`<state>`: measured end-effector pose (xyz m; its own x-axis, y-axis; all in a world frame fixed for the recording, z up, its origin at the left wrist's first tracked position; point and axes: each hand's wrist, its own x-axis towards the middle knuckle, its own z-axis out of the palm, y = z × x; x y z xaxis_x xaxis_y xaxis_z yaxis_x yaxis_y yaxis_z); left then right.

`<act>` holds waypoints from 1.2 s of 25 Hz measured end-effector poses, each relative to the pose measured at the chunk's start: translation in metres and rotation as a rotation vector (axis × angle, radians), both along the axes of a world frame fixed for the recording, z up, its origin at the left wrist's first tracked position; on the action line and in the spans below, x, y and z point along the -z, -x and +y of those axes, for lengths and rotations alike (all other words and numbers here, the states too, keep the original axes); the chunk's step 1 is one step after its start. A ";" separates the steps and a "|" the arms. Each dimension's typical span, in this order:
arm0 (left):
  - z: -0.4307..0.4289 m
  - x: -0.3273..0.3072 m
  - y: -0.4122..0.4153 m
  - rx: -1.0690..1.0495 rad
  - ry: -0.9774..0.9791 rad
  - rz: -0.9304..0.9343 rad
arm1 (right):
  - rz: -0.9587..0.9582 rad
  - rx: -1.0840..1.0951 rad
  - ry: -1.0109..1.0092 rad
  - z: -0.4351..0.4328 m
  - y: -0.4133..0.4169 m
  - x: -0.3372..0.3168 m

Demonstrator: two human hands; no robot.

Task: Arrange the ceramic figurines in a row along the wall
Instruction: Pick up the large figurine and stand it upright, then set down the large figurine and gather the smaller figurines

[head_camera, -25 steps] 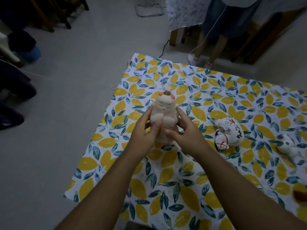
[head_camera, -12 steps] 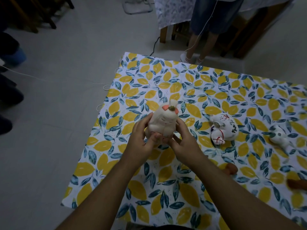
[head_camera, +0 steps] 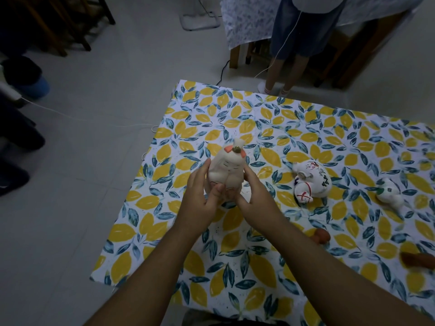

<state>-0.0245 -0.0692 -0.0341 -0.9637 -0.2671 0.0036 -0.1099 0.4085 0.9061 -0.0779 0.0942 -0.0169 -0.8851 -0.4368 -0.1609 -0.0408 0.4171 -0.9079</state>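
A white ceramic figurine (head_camera: 227, 169) with pink ears and a small brown knob on top is held between both hands above the leaf-patterned tablecloth (head_camera: 270, 255). My left hand (head_camera: 200, 201) grips its left side, thumb across the base. My right hand (head_camera: 255, 196) grips its right side. A painted white cat figurine (head_camera: 310, 181) lies on its side to the right. Farther right lies another small white figurine (head_camera: 389, 192). Two brown pieces (head_camera: 321, 236) (head_camera: 417, 260) rest near the right edge.
The table's left edge (head_camera: 131, 196) drops to a grey tiled floor. A person in blue shorts (head_camera: 299, 38) stands beyond the far edge beside another cloth-covered table (head_camera: 247, 20). A thin cord (head_camera: 70, 116) runs across the floor. Dark chairs (head_camera: 58, 24) stand at top left.
The figurine has tipped in my hands so its top faces the camera more, and both hands have drawn it slightly nearer. The other figurines lie unmoved.
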 end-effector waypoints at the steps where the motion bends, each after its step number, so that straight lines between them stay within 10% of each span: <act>1: 0.004 -0.003 -0.005 -0.033 0.079 0.022 | 0.050 0.009 -0.090 0.006 -0.001 -0.001; 9: 0.108 -0.031 -0.050 0.000 0.338 0.102 | 0.409 -0.004 -0.538 0.114 -0.009 -0.008; 18: 0.229 0.020 0.063 0.063 0.334 -0.253 | 0.229 0.215 -0.703 0.293 0.042 0.022; 24: 0.255 0.051 0.119 -0.047 0.319 -0.461 | 0.053 0.442 -0.627 0.371 0.109 0.061; 30: 0.296 0.031 0.140 -0.061 0.230 -0.224 | 0.024 0.337 -0.402 0.368 0.118 0.072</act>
